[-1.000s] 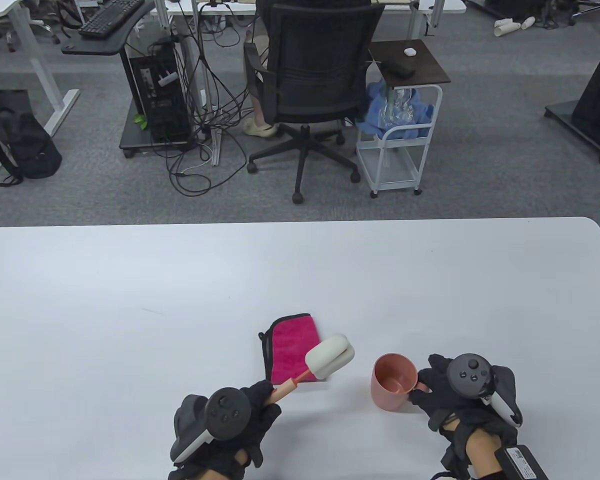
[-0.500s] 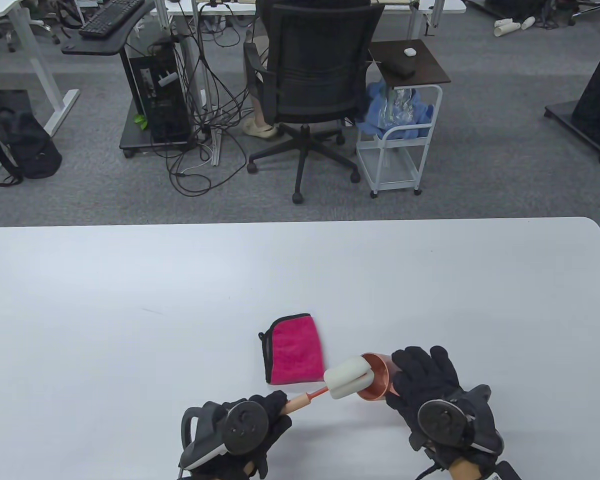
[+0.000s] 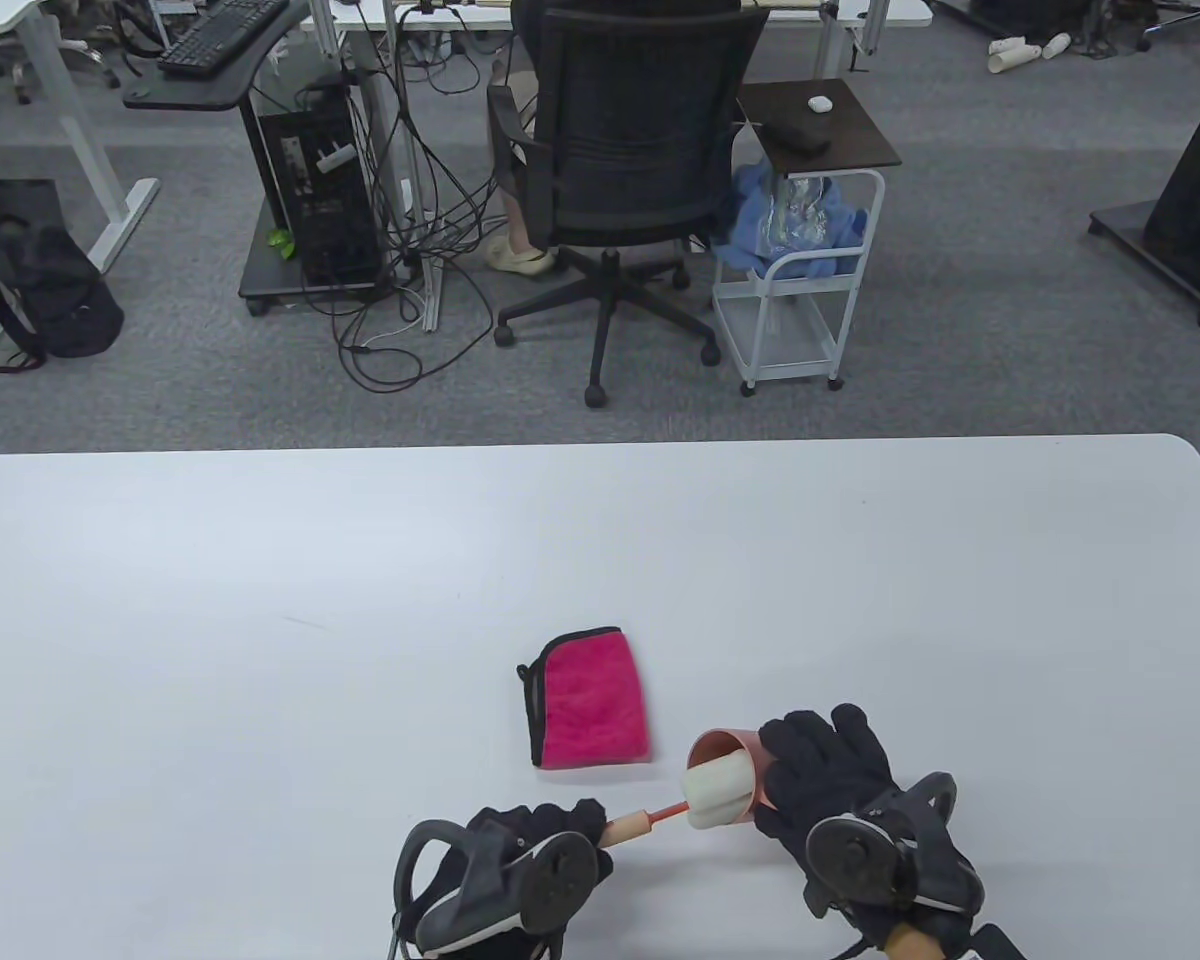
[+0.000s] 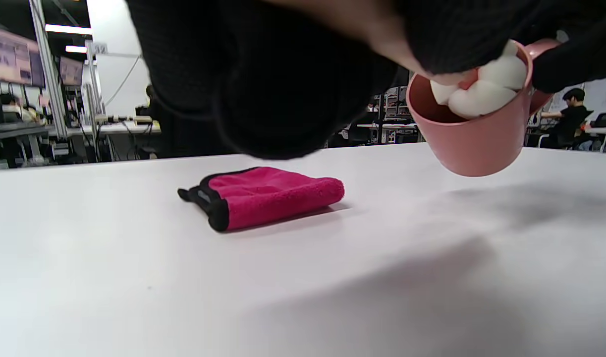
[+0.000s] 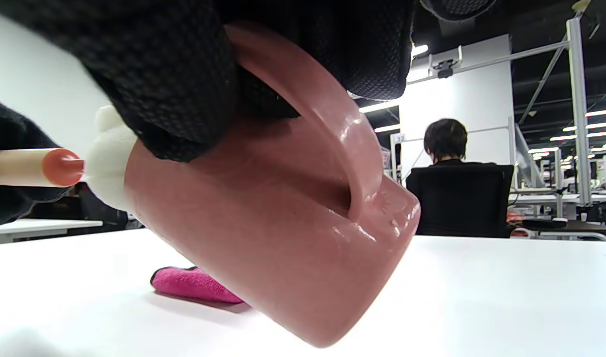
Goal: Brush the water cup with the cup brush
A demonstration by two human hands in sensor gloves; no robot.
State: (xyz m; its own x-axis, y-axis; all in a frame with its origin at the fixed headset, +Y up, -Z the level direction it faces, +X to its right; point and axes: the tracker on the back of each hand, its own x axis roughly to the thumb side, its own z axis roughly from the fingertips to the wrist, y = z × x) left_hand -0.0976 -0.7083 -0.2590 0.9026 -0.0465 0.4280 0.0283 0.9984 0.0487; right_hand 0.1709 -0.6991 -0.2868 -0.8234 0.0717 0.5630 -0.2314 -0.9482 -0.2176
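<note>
**Sponge head in the mouth of the cup**

The pink water cup (image 3: 735,765) is off the table (image 3: 260,620), tipped on its side with its mouth facing my left. The white sponge head of the cup brush (image 3: 717,790) sits in that mouth, partly inside; in the left wrist view the sponge (image 4: 486,87) fills the upper part of the opening.

My right hand (image 3: 825,775) grips the cup, fingers curled over the top of its body, and in the right wrist view my gloved fingers (image 5: 174,84) wrap its handle (image 5: 327,129).

My left hand (image 3: 530,850) is closed round the brush's pale handle (image 3: 628,828), which runs level toward the cup.

A folded magenta cloth (image 3: 590,712) with black edging lies flat on the table just beyond the cup and brush, apart from both.
</note>
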